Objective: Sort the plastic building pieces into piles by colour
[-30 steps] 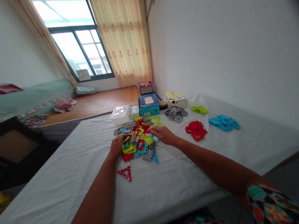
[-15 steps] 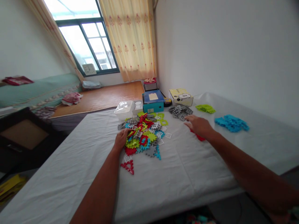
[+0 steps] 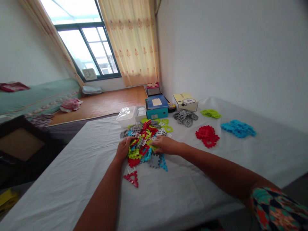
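A mixed heap of interlocking plastic building pieces (image 3: 144, 141) in red, lime green, blue, grey and white lies on the cloth in front of me. Against the heap's left side rests my left hand (image 3: 123, 148), its fingers stretched over the edge pieces. My right hand (image 3: 166, 145) reaches into the right side from above, thumb and fingers apart at a lime green piece; its fingertips are partly hidden. Nearer to me lies a red triangular piece (image 3: 132, 178). A grey square piece (image 3: 154, 160) and a blue triangular piece (image 3: 163, 163) lie at the heap's front edge.
Sorted piles lie to the right: grey (image 3: 185, 117), lime green (image 3: 210, 113), red (image 3: 207, 136) and blue (image 3: 238, 128). Behind the heap stand a clear plastic box (image 3: 127, 116), a blue box (image 3: 157, 107) and a yellow-and-white box (image 3: 185, 102). White cloth (image 3: 91, 170) covers the table.
My right hand has moved left from above the red pile to the mixed heap, uncovering the red pile. My left hand has stayed at the heap's left side. The view has shifted slightly.
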`<state>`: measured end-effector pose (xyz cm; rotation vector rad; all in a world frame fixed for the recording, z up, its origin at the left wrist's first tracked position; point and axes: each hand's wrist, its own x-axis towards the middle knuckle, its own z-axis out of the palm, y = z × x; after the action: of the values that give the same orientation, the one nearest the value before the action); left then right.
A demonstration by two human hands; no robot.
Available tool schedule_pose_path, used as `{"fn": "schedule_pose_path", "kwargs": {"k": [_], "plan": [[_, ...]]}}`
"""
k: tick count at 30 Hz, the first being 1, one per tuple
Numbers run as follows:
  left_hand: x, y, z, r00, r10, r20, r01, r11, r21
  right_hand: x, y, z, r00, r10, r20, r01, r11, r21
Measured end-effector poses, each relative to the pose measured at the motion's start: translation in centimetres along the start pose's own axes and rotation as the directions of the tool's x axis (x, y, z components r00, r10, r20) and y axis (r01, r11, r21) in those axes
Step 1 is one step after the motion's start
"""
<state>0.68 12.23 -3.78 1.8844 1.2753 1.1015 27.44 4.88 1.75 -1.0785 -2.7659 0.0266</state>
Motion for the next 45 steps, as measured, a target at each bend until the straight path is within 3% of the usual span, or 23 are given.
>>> {"fn": "schedule_pose_path", "kwargs": {"k": [4,7,11,15,18,21,22,23,24,25,27,28,29,31,34,40,43,45], "plan": [[-0.1,0.4,0.0,1.0,-0.007,-0.03,0.008,0.999,0.031,-1.2,-0.2,-0.7,0.991,-0.015,-0.134,-0.002,0.991,-0.131],[-0.1,0.6,-0.1,0.999,-0.006,-0.041,0.009,0.998,0.058,-3.2,3.0,-2.2,0.922,0.191,-0.337,-0.215,0.976,-0.035],[0.0,0.4,-0.2,0.999,0.003,-0.036,0.0,0.998,0.063,-8.4,12.7,-4.4,0.693,0.568,-0.445,-0.533,0.818,0.214],[0.1,0.2,-0.3,1.0,0.004,-0.024,-0.003,0.999,0.05,-15.5,22.7,-4.4,0.391,0.828,-0.402,-0.834,0.504,0.226],[0.1,0.2,-0.3,1.0,0.002,-0.025,0.0,0.997,0.08,-19.3,26.7,-3.4,0.266,0.905,-0.332,-0.924,0.337,0.18],[0.1,0.5,-0.3,1.0,0.009,-0.024,-0.006,0.993,0.115,-19.5,26.9,-2.8,0.195,0.88,-0.432,-0.946,0.286,0.154],[0.1,0.6,-0.2,1.0,0.012,-0.022,-0.01,0.993,0.122,-18.6,26.2,-2.8,0.217,0.852,-0.477,-0.934,0.323,0.15],[0.0,0.6,-0.2,1.0,0.017,-0.019,-0.014,0.992,0.123,-17.3,25.1,-2.8,0.28,0.817,-0.504,-0.905,0.399,0.144],[0.0,0.7,-0.2,1.0,0.019,-0.018,-0.017,0.993,0.12,-15.6,23.6,-2.7,0.382,0.776,-0.502,-0.851,0.507,0.135],[0.0,0.7,-0.1,1.0,0.02,-0.017,-0.018,0.993,0.114,-13.7,22.0,-2.6,0.513,0.721,-0.465,-0.768,0.628,0.127],[-0.1,0.6,-0.1,1.0,0.019,-0.019,-0.017,0.995,0.098,-9.6,18.4,-2.0,0.746,0.569,-0.346,-0.558,0.817,0.141],[-0.1,0.5,-0.1,1.0,0.018,-0.023,-0.015,0.996,0.091,-7.7,16.7,-1.6,0.815,0.506,-0.281,-0.482,0.862,0.154],[-0.1,0.4,-0.1,0.999,0.017,-0.028,-0.015,0.996,0.084,-6.0,15.3,-1.1,0.856,0.465,-0.228,-0.437,0.884,0.164],[-0.1,0.2,-0.1,0.999,0.017,-0.034,-0.015,0.998,0.068,-3.4,13.3,-0.1,0.889,0.428,-0.164,-0.402,0.899,0.173],[-0.1,-0.1,0.0,0.999,0.008,-0.035,-0.007,0.999,0.037,-1.4,12.5,0.9,0.897,0.43,-0.104,-0.41,0.896,0.168],[0.0,-0.3,0.0,0.999,0.015,-0.036,-0.015,1.0,0.013,-1.4,12.8,1.3,0.868,0.496,0.034,-0.495,0.859,0.133],[0.0,-0.3,-0.1,1.0,0.016,-0.022,-0.016,1.0,0.023,-2.4,12.4,0.8,0.859,0.505,0.085,-0.501,0.795,0.341],[0.1,-0.2,-0.1,1.0,0.017,-0.017,-0.016,0.999,0.05,-3.6,12.9,0.0,0.876,0.459,0.148,-0.459,0.702,0.545]]}}
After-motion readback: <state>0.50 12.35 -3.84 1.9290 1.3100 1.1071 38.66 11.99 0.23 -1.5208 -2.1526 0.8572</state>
